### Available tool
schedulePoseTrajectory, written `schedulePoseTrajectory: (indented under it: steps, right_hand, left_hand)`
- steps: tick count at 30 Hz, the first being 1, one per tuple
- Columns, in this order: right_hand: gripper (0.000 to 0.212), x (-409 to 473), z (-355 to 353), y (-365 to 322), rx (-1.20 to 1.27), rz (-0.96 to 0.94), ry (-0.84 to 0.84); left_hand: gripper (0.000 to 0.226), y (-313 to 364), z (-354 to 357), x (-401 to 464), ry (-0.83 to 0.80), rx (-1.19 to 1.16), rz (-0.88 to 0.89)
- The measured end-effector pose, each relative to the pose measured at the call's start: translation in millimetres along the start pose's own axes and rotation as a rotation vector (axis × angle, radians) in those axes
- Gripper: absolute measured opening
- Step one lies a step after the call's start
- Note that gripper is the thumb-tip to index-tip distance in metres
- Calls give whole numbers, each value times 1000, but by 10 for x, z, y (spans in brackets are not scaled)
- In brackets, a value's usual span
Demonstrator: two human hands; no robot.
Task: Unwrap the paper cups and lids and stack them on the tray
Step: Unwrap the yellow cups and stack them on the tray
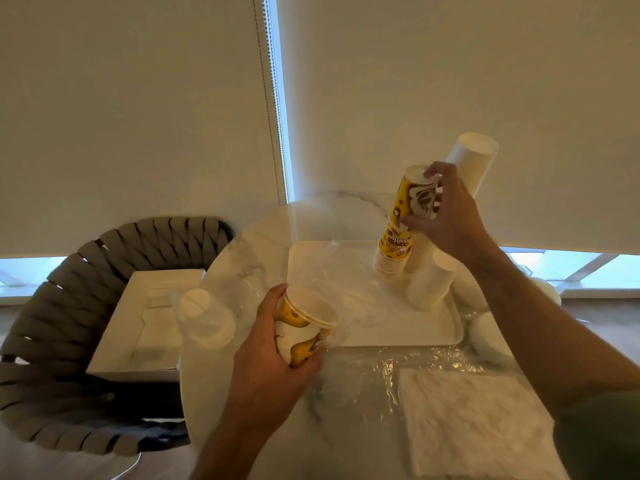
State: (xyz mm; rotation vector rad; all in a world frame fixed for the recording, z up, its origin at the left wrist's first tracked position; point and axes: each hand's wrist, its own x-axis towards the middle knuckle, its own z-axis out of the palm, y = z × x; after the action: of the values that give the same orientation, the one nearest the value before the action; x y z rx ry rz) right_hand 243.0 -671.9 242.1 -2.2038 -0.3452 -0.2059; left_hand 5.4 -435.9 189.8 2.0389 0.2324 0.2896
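Note:
A white tray [408, 336] lies on the round marble table. On its far right stands an upside-down stack of yellow printed paper cups [393, 252]. My right hand [450, 216] grips an inverted yellow cup [414, 194] at the top of that stack. My left hand [273, 344] holds a few nested yellow cups [306, 329], rims up and tilted, over the tray's near left corner. A tall white cup stack [472, 157] leans behind my right hand, and a short white stack [431, 280] stands on the tray.
Clear plastic wrap [377, 372] is crumpled on the table in front of the tray, beside a white napkin [474, 424]. A wrapped lid stack [204, 317] stands at the table's left edge. A woven chair [45, 327] holds an open white box [145, 323].

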Motion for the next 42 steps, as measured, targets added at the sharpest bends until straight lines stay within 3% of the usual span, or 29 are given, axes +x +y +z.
schedulePoseTrajectory:
  steps: [6, 12, 15, 19, 22, 24, 27, 29, 31, 42]
  right_hand:
    - [67, 191, 157, 212, -148, 33, -40]
    - [38, 210, 280, 490, -438, 36, -193]
    - [44, 183, 291, 501, -486, 101, -271]
    - [46, 154, 218, 357, -496, 91, -250]
    - [32, 67, 128, 35, -369, 34, -205]
    - [28, -49, 49, -268, -172, 95, -283]
    - [24, -293, -49, -655, 141, 116, -622]
    - [18, -447, -28, -782, 193, 77, -871]
    - [17, -559, 35, -815, 175, 48, -986]
    - [41, -773, 264, -769, 222, -170, -1030]
  left_hand:
    - [97, -47, -33, -4, 9, 26, 15]
    - [97, -72, -56, -9, 19, 45, 8]
    - [96, -83, -49, -12, 12, 47, 6]
    - [96, -73, -29, -9, -2, 60, 17]
    - [91, -69, -14, -12, -1, 56, 23]
    - [88, -57, -5, -12, 1, 51, 24]
    - [85, -15, 16, -5, -10, 41, 32]
    - [82, 4, 31, -3, -16, 31, 29]
    - [82, 13, 46, -4, -25, 23, 18]
    - [82, 66, 45, -70, -115, 22, 30]
